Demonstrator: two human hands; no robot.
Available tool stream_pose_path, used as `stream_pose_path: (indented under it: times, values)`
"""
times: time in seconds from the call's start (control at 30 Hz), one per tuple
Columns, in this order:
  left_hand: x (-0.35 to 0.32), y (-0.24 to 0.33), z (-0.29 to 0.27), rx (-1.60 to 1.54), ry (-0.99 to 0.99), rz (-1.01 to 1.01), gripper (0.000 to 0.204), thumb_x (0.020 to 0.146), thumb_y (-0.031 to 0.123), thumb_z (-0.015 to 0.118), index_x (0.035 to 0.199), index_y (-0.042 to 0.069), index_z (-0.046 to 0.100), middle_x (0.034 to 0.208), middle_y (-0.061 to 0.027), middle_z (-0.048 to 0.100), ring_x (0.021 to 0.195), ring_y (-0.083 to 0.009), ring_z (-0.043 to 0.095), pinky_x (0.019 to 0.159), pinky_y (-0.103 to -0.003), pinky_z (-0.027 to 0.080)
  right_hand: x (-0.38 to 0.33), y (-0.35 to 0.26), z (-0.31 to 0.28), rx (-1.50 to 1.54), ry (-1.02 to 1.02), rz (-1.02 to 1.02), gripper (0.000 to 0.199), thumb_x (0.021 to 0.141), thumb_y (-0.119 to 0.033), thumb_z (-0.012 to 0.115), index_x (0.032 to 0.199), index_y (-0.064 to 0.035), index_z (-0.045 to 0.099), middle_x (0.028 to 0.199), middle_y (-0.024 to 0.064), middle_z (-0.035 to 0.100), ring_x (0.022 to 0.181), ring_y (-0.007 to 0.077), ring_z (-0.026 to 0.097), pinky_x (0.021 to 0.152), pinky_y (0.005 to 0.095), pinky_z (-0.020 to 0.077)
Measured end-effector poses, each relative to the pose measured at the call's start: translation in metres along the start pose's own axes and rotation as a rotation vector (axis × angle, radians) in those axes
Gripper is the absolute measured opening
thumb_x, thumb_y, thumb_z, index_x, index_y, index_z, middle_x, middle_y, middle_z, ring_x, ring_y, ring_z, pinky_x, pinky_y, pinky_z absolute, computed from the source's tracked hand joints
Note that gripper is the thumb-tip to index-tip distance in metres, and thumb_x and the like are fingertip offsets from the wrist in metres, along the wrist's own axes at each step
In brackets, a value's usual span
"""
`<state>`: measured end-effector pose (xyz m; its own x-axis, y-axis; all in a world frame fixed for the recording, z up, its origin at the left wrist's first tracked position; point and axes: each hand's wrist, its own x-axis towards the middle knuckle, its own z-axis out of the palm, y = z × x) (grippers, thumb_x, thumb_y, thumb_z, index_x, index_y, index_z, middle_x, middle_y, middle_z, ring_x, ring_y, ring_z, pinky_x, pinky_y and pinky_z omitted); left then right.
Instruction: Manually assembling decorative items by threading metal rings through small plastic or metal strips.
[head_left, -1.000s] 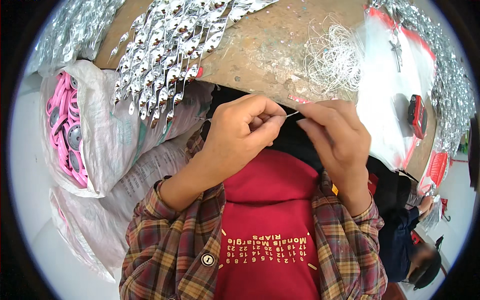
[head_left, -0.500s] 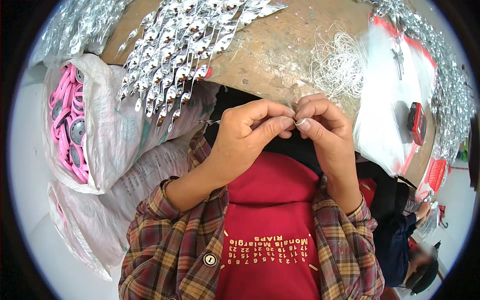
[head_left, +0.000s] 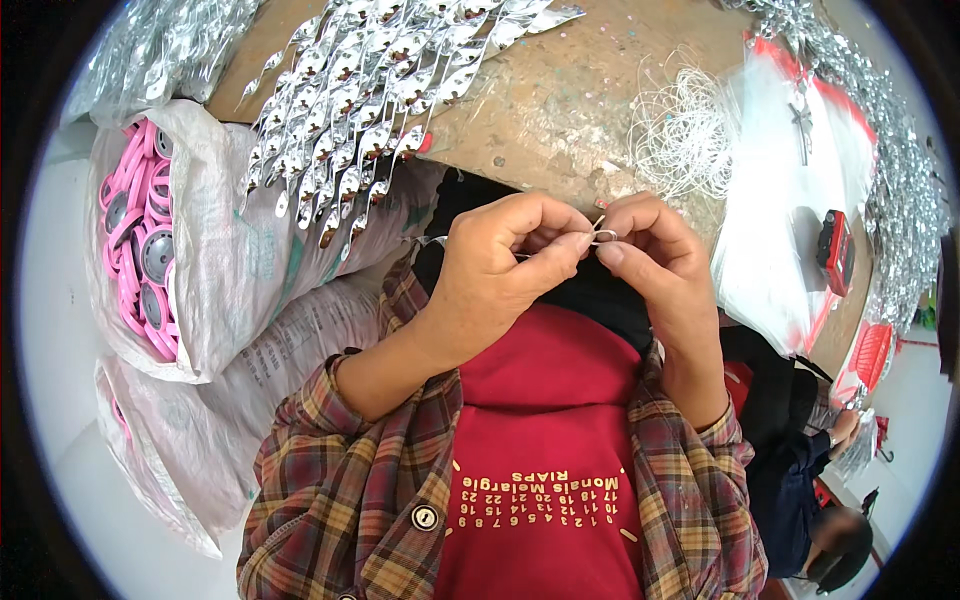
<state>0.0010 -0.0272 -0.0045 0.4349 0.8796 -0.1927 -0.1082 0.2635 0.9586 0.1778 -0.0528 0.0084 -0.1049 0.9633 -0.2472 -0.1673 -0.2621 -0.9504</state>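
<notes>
- Lower centre of frame: plaid sleeves and a red top with pale lettering fill the near field; both forearms rise from there to mid-frame.
- Left hand [head_left: 500, 275], centre: fingers curled shut, thumb and forefinger pinching a thin wire [head_left: 600, 236]. A silvery end shows to the left of this hand, near the knuckles; I cannot tell whether it is the same wire.
- Right hand [head_left: 650, 255], just right of centre: fingers also closed, thumb and forefinger tips pinching the other end of the wire.
- Change: a second ago the hands are apart with a straight length of wire stretched between them; half a second ago they close in; now the fingertips touch and only a short loop-like bit shows between them.
- Judgement: the work looks like bending or twisting the wire end, and the fine part of that step is under way; the bend itself is too small to resolve.
- Left of frame: white sack [head_left: 230, 260] holding pink discs [head_left: 140, 250] with grey centres; a second sack sits below it.
- Upper centre: worn brown table [head_left: 550, 110], with strings of silver spirals [head_left: 370, 110] hanging over its near edge.
- Upper right: tangle of loose white wire [head_left: 685, 135] on the table, beside clear plastic bags [head_left: 770, 230]; a small red device [head_left: 835, 250] lies on them.
- Far right edge: more silver pieces; lower right, another person, partly seen.
</notes>
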Motion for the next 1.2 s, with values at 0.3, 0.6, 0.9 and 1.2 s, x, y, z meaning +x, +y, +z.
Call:
stream_pose_path:
  times: [0.3, 0.6, 0.9, 1.2]
  values:
    - [0.001, 0.004, 0.003, 0.480, 0.049, 0.301, 0.007, 0.083, 0.003, 0.060, 0.087, -0.003, 0.061, 0.080, -0.0048, 0.063, 0.070, -0.0096, 0.059, 0.065, -0.023, 0.048, 0.006, -0.010, -0.001, -0.758, 0.047, -0.535, 0.012, 0.073, -0.001, 0.067, 0.084, -0.0031, 0.063, 0.094, 0.0089, 0.053, 0.076, 0.0158, 0.055, 0.067, 0.0249, 0.0437]
    - [0.004, 0.007, -0.002, -0.357, -0.124, -0.222, 0.016, 0.088, 0.011, 0.060, 0.097, -0.002, 0.059, 0.085, -0.0083, 0.064, 0.073, -0.0127, 0.062, 0.067, -0.023, 0.050, 0.000, 0.002, -0.007, -0.704, 0.073, -0.683, 0.014, 0.073, 0.001, 0.068, 0.087, -0.0024, 0.065, 0.096, 0.0104, 0.054, 0.083, 0.0177, 0.054, 0.072, 0.0261, 0.0432]
    - [0.001, 0.012, -0.004, -0.385, -0.124, -0.225, 0.009, 0.085, 0.008, 0.059, 0.090, 0.001, 0.059, 0.082, -0.0035, 0.061, 0.072, -0.0099, 0.059, 0.063, -0.020, 0.045, 0.006, 0.009, -0.011, -0.746, 0.129, -0.624, 0.018, 0.074, 0.004, 0.065, 0.091, -0.0020, 0.064, 0.087, 0.0088, 0.059, 0.079, 0.0188, 0.057, 0.067, 0.0270, 0.0448]
    - [0.002, 0.008, -0.001, -0.322, -0.059, -0.152, 0.010, 0.086, 0.008, 0.058, 0.092, -0.001, 0.058, 0.082, -0.0041, 0.061, 0.070, -0.0081, 0.056, 0.065, -0.020, 0.045, 0.001, 0.004, 0.001, -0.868, 0.164, -0.726, 0.017, 0.069, -0.003, 0.071, 0.084, -0.0081, 0.065, 0.081, 0.0062, 0.061, 0.071, 0.0207, 0.056, 0.063, 0.0300, 0.0415]
